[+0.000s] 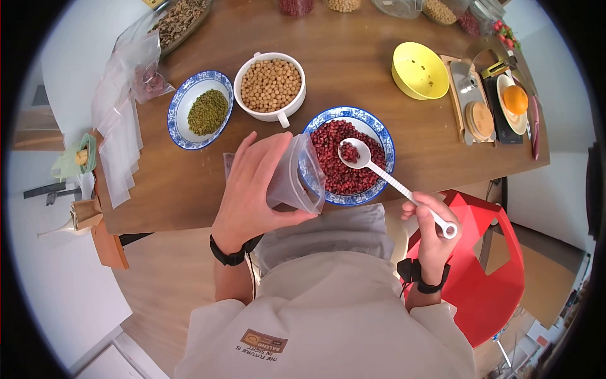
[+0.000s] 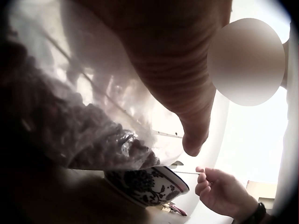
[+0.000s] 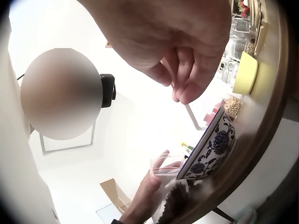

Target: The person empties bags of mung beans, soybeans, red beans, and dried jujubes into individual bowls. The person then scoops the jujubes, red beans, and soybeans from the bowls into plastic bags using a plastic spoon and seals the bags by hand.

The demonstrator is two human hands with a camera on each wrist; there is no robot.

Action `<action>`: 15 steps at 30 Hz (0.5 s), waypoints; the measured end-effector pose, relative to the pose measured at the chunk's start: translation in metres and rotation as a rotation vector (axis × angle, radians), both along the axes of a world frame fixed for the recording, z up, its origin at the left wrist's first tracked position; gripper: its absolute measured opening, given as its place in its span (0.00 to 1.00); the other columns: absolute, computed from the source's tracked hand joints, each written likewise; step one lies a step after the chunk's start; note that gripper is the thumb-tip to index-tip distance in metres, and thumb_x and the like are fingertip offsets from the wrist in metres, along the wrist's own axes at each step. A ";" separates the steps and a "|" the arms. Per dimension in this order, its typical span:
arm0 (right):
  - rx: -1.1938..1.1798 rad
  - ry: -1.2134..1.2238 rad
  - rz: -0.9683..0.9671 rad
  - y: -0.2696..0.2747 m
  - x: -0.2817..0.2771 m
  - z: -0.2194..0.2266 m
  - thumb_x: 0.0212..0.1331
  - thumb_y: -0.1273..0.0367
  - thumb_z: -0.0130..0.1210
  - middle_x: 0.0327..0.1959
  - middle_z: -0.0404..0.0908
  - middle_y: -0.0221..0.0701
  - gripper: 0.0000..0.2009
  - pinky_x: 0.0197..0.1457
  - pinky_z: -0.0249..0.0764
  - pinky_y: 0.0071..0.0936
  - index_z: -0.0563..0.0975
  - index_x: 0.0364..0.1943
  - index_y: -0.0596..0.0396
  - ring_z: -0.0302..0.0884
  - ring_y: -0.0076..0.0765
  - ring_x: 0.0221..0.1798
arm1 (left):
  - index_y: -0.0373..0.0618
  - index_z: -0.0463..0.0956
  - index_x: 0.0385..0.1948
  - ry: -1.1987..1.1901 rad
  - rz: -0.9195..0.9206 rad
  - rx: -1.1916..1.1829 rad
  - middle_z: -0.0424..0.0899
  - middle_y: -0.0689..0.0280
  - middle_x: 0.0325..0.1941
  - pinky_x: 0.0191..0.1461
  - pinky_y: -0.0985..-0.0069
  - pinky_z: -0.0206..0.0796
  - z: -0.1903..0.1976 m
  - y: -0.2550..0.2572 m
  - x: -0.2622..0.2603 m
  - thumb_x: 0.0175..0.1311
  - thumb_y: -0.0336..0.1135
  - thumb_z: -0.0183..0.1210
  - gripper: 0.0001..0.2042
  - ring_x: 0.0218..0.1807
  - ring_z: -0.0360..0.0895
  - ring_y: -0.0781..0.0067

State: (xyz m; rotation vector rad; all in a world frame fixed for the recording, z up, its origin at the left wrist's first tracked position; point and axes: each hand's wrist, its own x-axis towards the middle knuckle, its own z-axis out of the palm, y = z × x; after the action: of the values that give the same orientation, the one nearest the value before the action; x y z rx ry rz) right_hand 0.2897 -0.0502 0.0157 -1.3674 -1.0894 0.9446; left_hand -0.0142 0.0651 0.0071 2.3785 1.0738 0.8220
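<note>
My left hand [image 1: 249, 186] grips a clear plastic zip bag [image 1: 295, 180], thumb and fingers spread round its wide mouth beside the bowl. In the left wrist view, dark red beans [image 2: 88, 130] fill the lower part of the bag. A blue-and-white bowl [image 1: 386, 142] of dark red beans [image 1: 353, 180] stands to the bag's right. My right hand [image 1: 435, 230] pinches the ridged handle of a white spoon [image 1: 394, 182]. Several beans lie in the spoon's head, over the bowl. The right wrist view shows the bag's mouth [image 3: 167, 165] close to the bowl's rim.
Behind the bag are a white pot [image 1: 238, 95] of chickpeas and a patterned bowl [image 1: 180, 129] of green beans. Empty plastic bags [image 1: 117, 132] lie at the left. A yellow bowl [image 1: 410, 63] and a board [image 1: 451, 69] with utensils are at the right; glass jars [image 1: 398, 5] line the back.
</note>
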 end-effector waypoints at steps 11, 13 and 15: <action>0.374 -0.303 0.499 0.016 -0.038 0.018 0.54 0.81 0.68 0.37 0.87 0.36 0.14 0.39 0.79 0.30 0.87 0.46 0.58 0.85 0.39 0.37 | 0.40 0.63 0.73 0.026 0.004 0.017 0.75 0.53 0.71 0.79 0.42 0.52 0.004 -0.002 -0.001 0.31 0.50 0.84 0.58 0.71 0.70 0.45; 0.355 -0.344 0.490 0.012 -0.030 0.021 0.51 0.82 0.69 0.37 0.86 0.36 0.17 0.40 0.79 0.32 0.88 0.46 0.55 0.84 0.41 0.38 | 0.40 0.63 0.72 0.024 0.016 0.020 0.74 0.53 0.71 0.79 0.42 0.52 0.004 -0.003 0.000 0.31 0.50 0.84 0.59 0.72 0.70 0.45; 0.342 -0.343 0.481 0.008 -0.012 0.021 0.51 0.82 0.69 0.37 0.86 0.35 0.15 0.40 0.79 0.33 0.88 0.44 0.55 0.84 0.41 0.39 | 0.40 0.63 0.72 0.025 0.027 0.013 0.74 0.53 0.72 0.79 0.43 0.52 0.002 -0.007 0.001 0.30 0.50 0.84 0.59 0.72 0.69 0.45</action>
State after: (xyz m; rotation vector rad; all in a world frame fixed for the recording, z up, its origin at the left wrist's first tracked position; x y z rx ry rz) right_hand 0.2779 -0.0421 0.0371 -1.0195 -1.8077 0.8193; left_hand -0.0132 0.0578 0.0087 2.3955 1.1163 0.8133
